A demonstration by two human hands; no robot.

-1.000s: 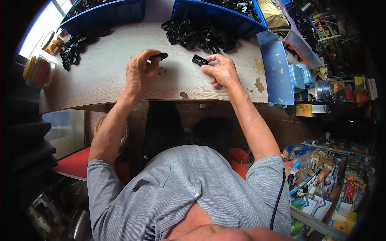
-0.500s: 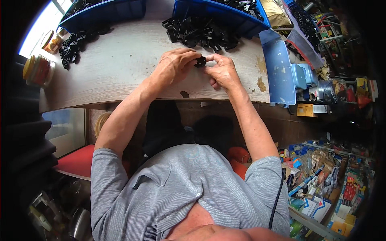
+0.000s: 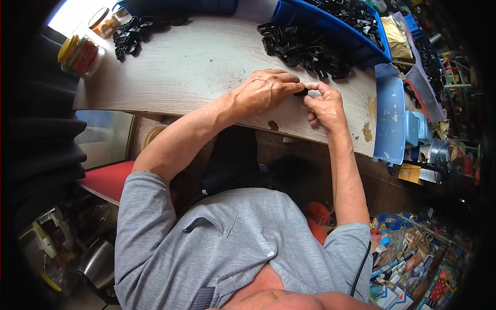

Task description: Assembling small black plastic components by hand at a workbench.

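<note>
A small black plastic part [image 3: 300, 92] is pinched between my two hands, above the table's front half. My left hand [image 3: 266, 90] has its fingers closed on the part's left side, and they cover most of it. From the other side my right hand [image 3: 326, 107] grips it between thumb and forefinger, the other fingers curled under. Just beyond my hands lies a heap of similar black parts [image 3: 305, 49]. A smaller pile of black parts [image 3: 135, 36] rests at the table's far left.
A blue bin [image 3: 330, 31] full of black parts stands behind the heap, and another blue bin [image 3: 181, 6] is farther left. Two lidded jars [image 3: 85, 57] sit at the left edge. A light blue plastic panel [image 3: 390, 116] borders the white table [image 3: 181, 72] on the right.
The view has turned, so the table and bins appear shifted right and tilted. Both hands still hold the black part, which is now more hidden by the left fingers.
</note>
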